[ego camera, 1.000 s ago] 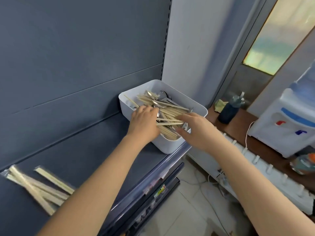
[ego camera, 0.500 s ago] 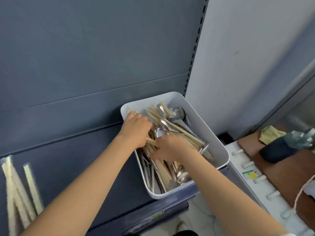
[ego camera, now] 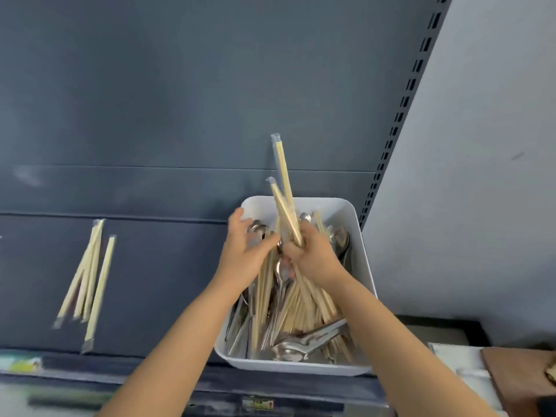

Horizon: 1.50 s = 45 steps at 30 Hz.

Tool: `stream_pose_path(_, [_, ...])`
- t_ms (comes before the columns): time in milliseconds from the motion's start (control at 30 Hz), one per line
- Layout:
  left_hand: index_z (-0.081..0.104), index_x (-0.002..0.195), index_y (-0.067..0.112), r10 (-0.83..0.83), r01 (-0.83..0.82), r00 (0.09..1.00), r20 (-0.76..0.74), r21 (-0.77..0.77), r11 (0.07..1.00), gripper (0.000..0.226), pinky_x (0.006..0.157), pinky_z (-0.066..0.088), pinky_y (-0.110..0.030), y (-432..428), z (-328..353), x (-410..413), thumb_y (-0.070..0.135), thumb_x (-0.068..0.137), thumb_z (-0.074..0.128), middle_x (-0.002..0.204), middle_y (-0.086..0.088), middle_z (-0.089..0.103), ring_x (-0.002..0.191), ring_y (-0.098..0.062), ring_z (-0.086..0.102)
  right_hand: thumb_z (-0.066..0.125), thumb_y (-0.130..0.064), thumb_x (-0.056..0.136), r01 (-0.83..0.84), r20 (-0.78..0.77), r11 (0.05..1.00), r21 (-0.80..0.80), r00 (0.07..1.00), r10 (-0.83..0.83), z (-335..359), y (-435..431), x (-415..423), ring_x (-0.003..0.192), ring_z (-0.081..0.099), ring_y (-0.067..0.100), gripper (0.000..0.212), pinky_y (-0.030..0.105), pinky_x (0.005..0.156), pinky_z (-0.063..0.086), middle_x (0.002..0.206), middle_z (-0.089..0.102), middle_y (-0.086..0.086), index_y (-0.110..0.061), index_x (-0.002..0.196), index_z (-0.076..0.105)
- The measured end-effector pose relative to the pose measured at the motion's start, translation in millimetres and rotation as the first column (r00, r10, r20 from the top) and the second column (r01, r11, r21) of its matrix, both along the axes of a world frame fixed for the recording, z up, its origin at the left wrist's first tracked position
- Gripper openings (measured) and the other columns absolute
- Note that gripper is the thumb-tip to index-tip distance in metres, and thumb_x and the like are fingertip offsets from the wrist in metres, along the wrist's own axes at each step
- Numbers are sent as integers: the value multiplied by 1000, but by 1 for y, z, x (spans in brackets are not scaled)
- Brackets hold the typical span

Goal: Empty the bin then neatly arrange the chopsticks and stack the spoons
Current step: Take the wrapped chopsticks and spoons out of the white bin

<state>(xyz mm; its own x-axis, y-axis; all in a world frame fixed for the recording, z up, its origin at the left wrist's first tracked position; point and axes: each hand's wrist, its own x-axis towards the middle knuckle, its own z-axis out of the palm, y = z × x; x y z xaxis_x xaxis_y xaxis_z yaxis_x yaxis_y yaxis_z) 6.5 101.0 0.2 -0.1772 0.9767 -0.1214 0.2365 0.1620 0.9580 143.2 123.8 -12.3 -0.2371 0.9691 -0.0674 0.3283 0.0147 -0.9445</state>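
Note:
A white plastic bin stands on the dark shelf, full of wrapped wooden chopsticks and metal spoons. My right hand grips two wrapped chopstick pairs that stick up and back above the bin. Over the bin's left side, my left hand has its fingers spread, touching spoons and chopsticks. Several wrapped chopsticks lie on the shelf to the left.
The shelf's dark back panel rises right behind the bin. A slotted upright and a grey wall stand to the right. A wooden surface shows at the lower right, below the shelf's front edge.
My right hand has lifted two wrapped chopstick pairs up out of the bin. My left hand has opened over the bin's left side. The view has swung left and down.

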Motion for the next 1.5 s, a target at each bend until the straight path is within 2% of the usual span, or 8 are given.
stream_pose_path(133, [61,122,15,-28,54,947,320,-73,996,39,98,48,-36,-9,11,3,39,93,56,111,-1,70,102,-16,66,51,-11,95,-54,-235,994,-93,971,31,29,1,5,39,38,18,15,25,40,33,57,46,6,-3,106,45])
stream_pose_path(233, [68,109,6,-34,5,909,416,71,997,30,79,53,-31,-18,29,3,27,97,51,95,-14,72,76,-20,68,55,-29,96,-287,-251,954,-89,933,257,52,-7,-4,37,39,16,27,22,37,32,53,44,4,-7,82,55])
stream_pose_path(533, [63,106,-7,-31,-66,908,418,215,974,46,57,45,-26,-38,75,-43,35,89,58,82,-19,51,58,-24,42,66,-53,71,-529,-358,798,-287,832,423,93,-20,-51,38,48,13,44,19,39,39,50,53,3,-10,78,61])
stream_pose_path(733, [66,104,0,77,-134,934,350,143,981,42,85,52,-35,-54,64,-100,38,96,49,85,-12,68,83,-20,65,74,-60,58,-560,-413,744,-365,814,410,90,-17,-116,36,34,8,43,17,35,28,46,39,-4,-22,63,54])
stream_pose_path(900, [69,99,10,188,-253,900,394,119,960,29,90,52,-37,-67,47,-165,34,96,52,83,-6,70,86,-20,66,73,-52,76,-548,-250,768,-330,836,489,85,-17,-185,39,40,9,40,17,37,32,50,46,0,-16,69,55])
stream_pose_path(1133, [65,101,8,367,-356,901,232,-90,930,22,49,39,-25,-50,-8,-295,28,96,57,68,-2,57,49,-12,45,64,-40,89,-558,33,760,-333,799,601,34,0,-306,53,62,14,31,26,52,55,69,63,8,-9,89,64])
stream_pose_path(1333, [64,106,8,249,-132,901,355,-322,937,14,65,57,-25,-24,-46,-380,14,95,57,92,-12,72,74,-19,70,63,-38,89,-403,455,868,-290,740,496,-19,22,-378,72,61,23,28,32,62,53,79,57,3,-13,89,52])
stream_pose_path(1500, [58,108,28,-116,80,989,-90,-332,940,15,78,50,-27,-6,-59,-410,27,93,59,104,5,66,88,-11,61,60,-38,89,-330,709,943,-39,656,259,-36,28,-391,120,49,30,54,38,96,43,131,50,9,-14,134,42])
